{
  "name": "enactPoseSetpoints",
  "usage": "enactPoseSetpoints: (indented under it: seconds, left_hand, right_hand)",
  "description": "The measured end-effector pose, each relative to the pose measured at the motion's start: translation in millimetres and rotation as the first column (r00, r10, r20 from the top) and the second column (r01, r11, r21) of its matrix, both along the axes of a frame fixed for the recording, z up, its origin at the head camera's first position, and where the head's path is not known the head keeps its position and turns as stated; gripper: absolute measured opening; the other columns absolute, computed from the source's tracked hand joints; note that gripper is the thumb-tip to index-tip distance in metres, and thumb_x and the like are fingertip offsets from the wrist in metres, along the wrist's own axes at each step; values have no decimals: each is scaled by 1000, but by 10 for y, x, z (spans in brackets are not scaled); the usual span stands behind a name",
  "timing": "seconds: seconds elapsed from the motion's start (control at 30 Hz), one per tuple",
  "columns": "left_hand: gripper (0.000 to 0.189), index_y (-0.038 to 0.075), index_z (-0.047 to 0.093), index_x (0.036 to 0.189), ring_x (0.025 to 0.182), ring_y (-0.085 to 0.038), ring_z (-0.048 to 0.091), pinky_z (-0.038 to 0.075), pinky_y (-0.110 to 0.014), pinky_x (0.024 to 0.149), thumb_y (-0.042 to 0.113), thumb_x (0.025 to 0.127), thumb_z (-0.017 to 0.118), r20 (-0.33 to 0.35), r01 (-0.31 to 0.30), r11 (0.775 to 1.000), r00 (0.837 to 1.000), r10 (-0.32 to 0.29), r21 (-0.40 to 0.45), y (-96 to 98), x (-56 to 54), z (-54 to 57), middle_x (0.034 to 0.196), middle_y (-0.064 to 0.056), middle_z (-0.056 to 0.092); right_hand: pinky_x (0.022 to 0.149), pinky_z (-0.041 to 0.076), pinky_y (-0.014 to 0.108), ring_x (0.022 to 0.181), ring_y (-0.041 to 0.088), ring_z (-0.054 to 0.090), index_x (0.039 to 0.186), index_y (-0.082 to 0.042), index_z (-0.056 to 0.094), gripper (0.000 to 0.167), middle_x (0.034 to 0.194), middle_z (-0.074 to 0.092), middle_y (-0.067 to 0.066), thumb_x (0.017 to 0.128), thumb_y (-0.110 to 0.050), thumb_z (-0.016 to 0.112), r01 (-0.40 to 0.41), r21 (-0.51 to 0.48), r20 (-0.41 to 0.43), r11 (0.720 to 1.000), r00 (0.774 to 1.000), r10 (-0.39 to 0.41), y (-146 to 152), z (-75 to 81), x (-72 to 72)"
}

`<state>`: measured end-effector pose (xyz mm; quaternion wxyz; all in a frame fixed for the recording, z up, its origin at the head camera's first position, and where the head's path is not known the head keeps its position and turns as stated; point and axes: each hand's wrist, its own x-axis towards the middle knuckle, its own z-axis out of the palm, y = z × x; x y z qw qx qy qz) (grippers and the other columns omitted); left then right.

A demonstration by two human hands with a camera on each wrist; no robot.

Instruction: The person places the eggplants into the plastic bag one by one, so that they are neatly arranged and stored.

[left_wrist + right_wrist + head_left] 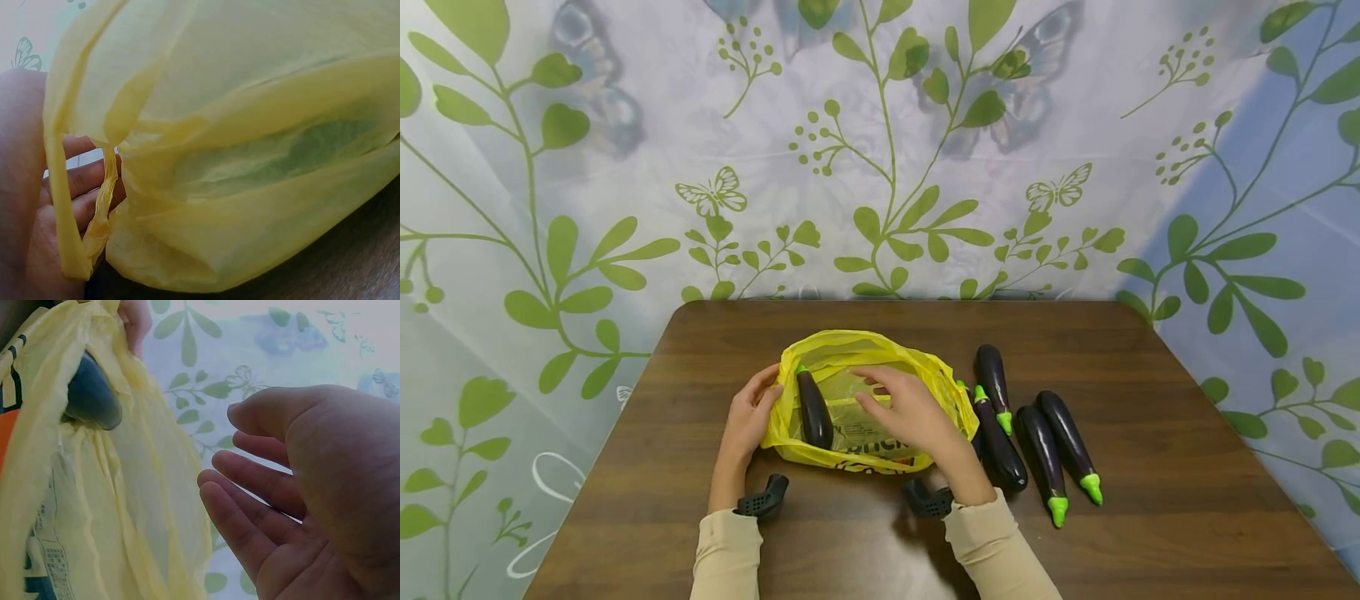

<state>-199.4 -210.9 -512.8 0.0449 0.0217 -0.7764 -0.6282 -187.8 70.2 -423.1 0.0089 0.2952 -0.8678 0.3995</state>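
Note:
A yellow plastic bag lies on its side with its mouth spread wide. My left hand grips its left rim, and in the left wrist view the fingers show behind a bag handle. Inside, at the left, rests a dark purple eggplant with a bright green stem end. My right hand hovers over the bag's right part; in the right wrist view its fingers are loosely extended, with nothing between them. The same eggplant shows there through the bag opening.
Several more eggplants lie right of the bag: one at the back, one near the right wrist, and a pair farther right. Another is partly hidden behind the bag's edge. The brown wooden table meets a leaf-patterned backdrop.

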Motion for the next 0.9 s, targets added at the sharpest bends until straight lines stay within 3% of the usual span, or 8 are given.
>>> enactPoseSetpoints:
  seconds: [0.47,0.9]
  left_hand:
    - [45,16,51,152,138,-25,51,41,-9,91,26,108,54,22,10,1000,1000,-10,-8,-27,-20,5,154,-10,52]
    - [45,15,51,152,136,-26,53,43,-10,91,24,108,54,14,15,1000,1000,-15,-2,-49,-67,28,153,-11,53]
  right_hand:
    - [98,55,47,116,27,69,142,-16,63,41,139,66,5,102,-22,67,87,43,-17,995,996,-87,76,103,17]
    - [98,54,49,119,31,67,141,-13,63,42,136,68,6,101,-19,68,130,-1,-21,991,991,-130,188,208,-35]
